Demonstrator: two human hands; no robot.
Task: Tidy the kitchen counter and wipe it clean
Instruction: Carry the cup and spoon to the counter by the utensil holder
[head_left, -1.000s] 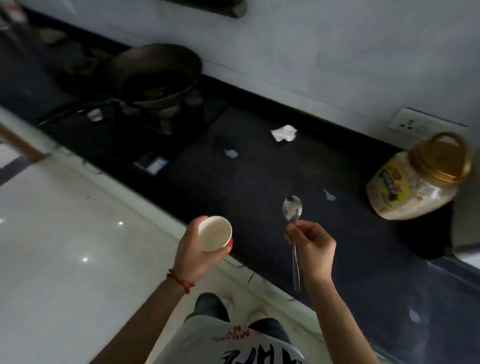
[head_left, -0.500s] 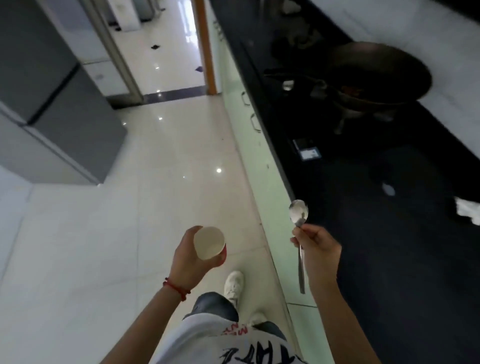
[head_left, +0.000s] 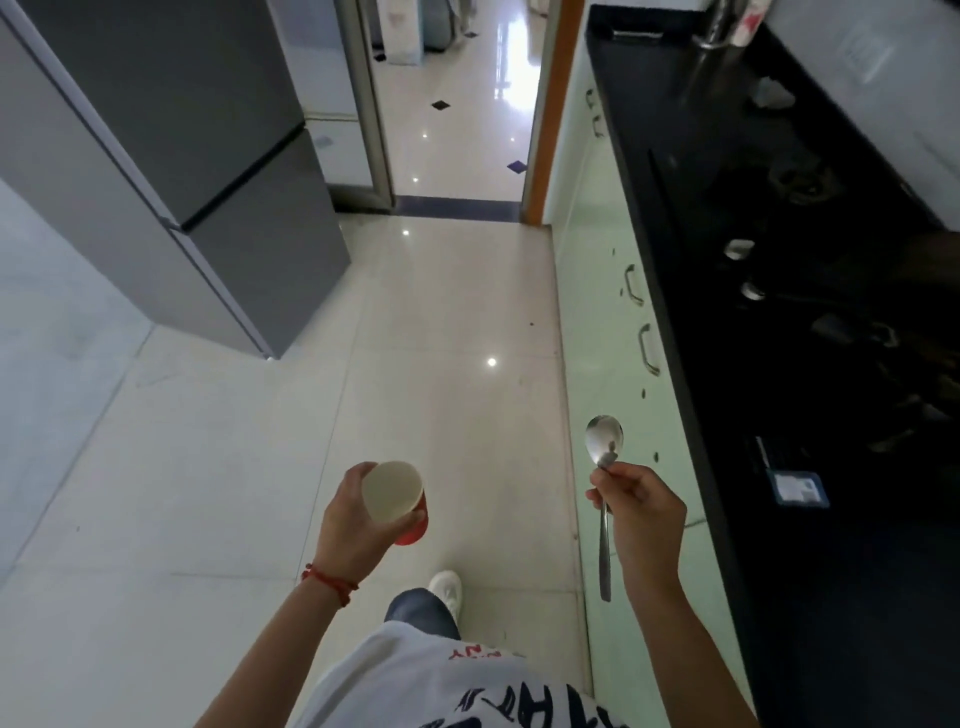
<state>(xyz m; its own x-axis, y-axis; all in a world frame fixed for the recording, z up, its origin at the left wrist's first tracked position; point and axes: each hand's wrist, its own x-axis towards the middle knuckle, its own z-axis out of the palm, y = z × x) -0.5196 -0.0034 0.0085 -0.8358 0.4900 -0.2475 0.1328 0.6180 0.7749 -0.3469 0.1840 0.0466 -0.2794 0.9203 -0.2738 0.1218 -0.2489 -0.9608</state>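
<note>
Beside the dark counter (head_left: 857, 597), walking the floor with cleared items in both hands.

The left hand (head_left: 353, 525) wraps its fingers around a red paper cup (head_left: 393, 493), mouth tipped toward the camera; the right hand (head_left: 641, 512) pinches a metal spoon (head_left: 603, 452) at its neck, bowl up, handle hanging below. Both are held off the counter, probably being carried away so the surface can be wiped.

Bright daylight from doorway (head_left: 457, 104), glare spots on glossy floor (head_left: 363, 415). Counter (head_left: 831, 364) underexposed, detail lost. Wide-angle bending at edges; slight softness.
</note>
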